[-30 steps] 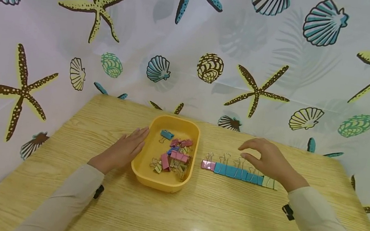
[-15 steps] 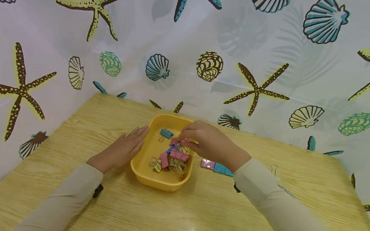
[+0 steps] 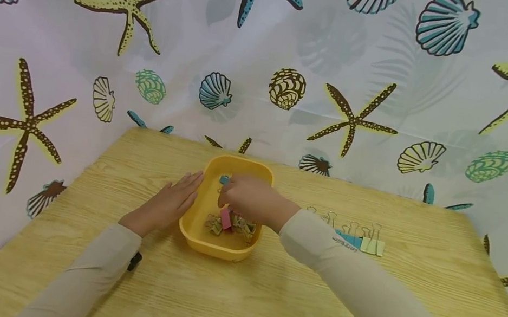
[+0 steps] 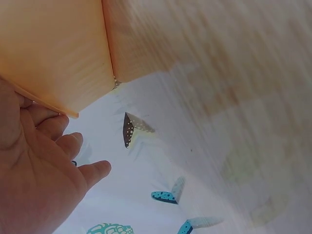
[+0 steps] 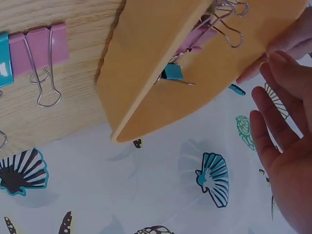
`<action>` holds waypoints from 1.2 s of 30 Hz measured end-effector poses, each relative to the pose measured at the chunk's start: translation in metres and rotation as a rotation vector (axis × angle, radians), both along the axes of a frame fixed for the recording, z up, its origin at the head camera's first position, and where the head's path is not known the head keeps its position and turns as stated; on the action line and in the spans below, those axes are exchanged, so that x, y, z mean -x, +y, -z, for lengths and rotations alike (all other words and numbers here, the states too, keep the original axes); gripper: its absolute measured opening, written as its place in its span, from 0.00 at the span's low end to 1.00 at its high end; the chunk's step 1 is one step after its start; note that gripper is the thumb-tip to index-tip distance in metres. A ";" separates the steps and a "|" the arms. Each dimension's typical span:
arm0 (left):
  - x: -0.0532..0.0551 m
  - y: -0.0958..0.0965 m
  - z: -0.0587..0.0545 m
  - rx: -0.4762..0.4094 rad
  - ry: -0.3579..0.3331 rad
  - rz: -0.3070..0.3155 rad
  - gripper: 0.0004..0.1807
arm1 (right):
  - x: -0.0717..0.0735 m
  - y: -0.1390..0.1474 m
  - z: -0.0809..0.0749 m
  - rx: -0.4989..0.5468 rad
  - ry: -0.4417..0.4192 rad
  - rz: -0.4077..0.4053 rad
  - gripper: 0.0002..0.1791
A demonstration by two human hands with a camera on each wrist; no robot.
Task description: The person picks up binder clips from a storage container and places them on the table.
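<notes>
A yellow plastic tray (image 3: 215, 251) holds a loose pile of binder clips, among them a pink one (image 3: 225, 219) and a teal one (image 3: 224, 179). My left hand (image 3: 164, 207) rests against the tray's left side with straight fingers, also seen at the rim in the left wrist view. Over the tray hangs my right hand (image 3: 254, 199), hiding part of the pile. In the right wrist view, its relaxed fingers (image 5: 273, 124) have nothing visible between them. Right of the tray runs a row of binder clips: a pink clip (image 5: 41, 48), teal ones (image 3: 348, 239) and a pale yellow one (image 3: 372, 247).
The wooden table (image 3: 213, 300) extends in front of the tray and to both sides. A white cloth (image 3: 251, 109) printed with starfish and shells stands behind it. My right sleeve (image 3: 341, 265) covers part of the clip row from the head view.
My right hand has moved left from above the clip row to over the tray, reaching further across the pile. The left hand has stayed at the tray's left side.
</notes>
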State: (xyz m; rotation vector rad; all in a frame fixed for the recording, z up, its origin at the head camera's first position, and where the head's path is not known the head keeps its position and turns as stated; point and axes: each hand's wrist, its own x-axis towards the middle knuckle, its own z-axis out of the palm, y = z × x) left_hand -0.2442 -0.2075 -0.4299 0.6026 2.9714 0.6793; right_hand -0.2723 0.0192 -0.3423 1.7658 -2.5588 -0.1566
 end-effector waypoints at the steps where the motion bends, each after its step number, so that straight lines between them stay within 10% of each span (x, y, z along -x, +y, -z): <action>1: 0.000 0.001 0.000 -0.004 -0.001 0.002 0.29 | -0.001 -0.001 0.002 -0.038 0.012 0.011 0.11; 17: 0.003 0.002 0.001 -0.002 0.001 -0.004 0.29 | 0.004 -0.004 0.023 -0.176 -0.007 0.076 0.07; 25: 0.003 0.000 0.004 0.006 0.001 -0.021 0.29 | 0.002 -0.006 0.023 -0.259 0.119 0.023 0.09; 36: 0.001 0.001 0.001 -0.011 0.001 -0.018 0.29 | 0.000 -0.001 0.015 -0.207 0.017 0.057 0.09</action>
